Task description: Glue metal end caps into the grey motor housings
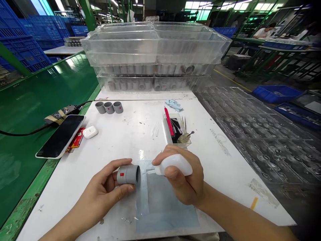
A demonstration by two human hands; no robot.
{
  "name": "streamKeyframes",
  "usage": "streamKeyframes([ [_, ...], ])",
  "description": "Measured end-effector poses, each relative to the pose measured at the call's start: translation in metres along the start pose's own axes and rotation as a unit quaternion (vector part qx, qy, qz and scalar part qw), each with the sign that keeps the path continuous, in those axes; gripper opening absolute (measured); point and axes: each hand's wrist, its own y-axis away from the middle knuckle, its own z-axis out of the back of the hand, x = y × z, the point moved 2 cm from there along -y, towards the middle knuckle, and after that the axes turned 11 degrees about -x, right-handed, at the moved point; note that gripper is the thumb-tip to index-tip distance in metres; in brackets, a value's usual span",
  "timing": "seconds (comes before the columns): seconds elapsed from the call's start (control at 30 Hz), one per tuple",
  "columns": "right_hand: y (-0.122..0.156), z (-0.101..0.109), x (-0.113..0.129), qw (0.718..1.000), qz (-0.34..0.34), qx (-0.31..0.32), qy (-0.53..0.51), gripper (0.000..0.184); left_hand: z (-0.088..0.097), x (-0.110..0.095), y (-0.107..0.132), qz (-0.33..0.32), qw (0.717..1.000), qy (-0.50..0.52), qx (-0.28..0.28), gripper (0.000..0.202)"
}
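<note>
My left hand (105, 192) is closed around a short grey pipe fitting (128, 174) with a small red label, held on its side with the open end facing right. My right hand (187, 180) grips a white squeeze bottle (175, 164) whose thin nozzle points left at the fitting's open end, almost touching it. Both hands hover over a blue-grey sheet (163, 201) lying on the white table (130, 134). Three more grey fittings (109, 107) stand in a row at the table's far left.
A small clear tray (177, 130) with a red pen and tools sits behind my right hand. A phone (61, 135) and white earbud case (90, 132) lie at left. Stacked clear bins (152, 50) of fittings stand at the back. Moulded clear trays (258, 127) lie to the right.
</note>
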Motion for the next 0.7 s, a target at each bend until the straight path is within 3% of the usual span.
streamKeyframes([
  [0.13, 0.0008, -0.0002, 0.0001, 1.000, -0.019, -0.008, -0.014, 0.036, 0.0020, -0.0019, 0.0012, -0.015, 0.998, -0.060, 0.003, 0.045],
  [0.27, 0.0002, -0.0023, 0.0004, 1.000, -0.020, -0.006, -0.019, 0.035, -0.0005, -0.0068, 0.0000, -0.059, 0.997, -0.051, 0.016, 0.030],
  [0.43, -0.0003, -0.0057, -0.0014, 0.999, -0.023, 0.008, -0.023, 0.030, 0.0005, -0.0074, 0.0016, -0.037, 0.997, -0.069, -0.029, 0.034],
  [0.6, 0.0019, -0.0066, -0.0030, 0.999, -0.031, 0.016, -0.024, 0.029, 0.0010, -0.0076, 0.0009, -0.076, 0.994, -0.071, -0.012, 0.027],
  [0.7, 0.0026, -0.0070, -0.0034, 0.999, -0.027, 0.021, -0.023, 0.029, -0.0006, -0.0052, 0.0003, -0.065, 0.997, -0.038, -0.003, 0.030],
])
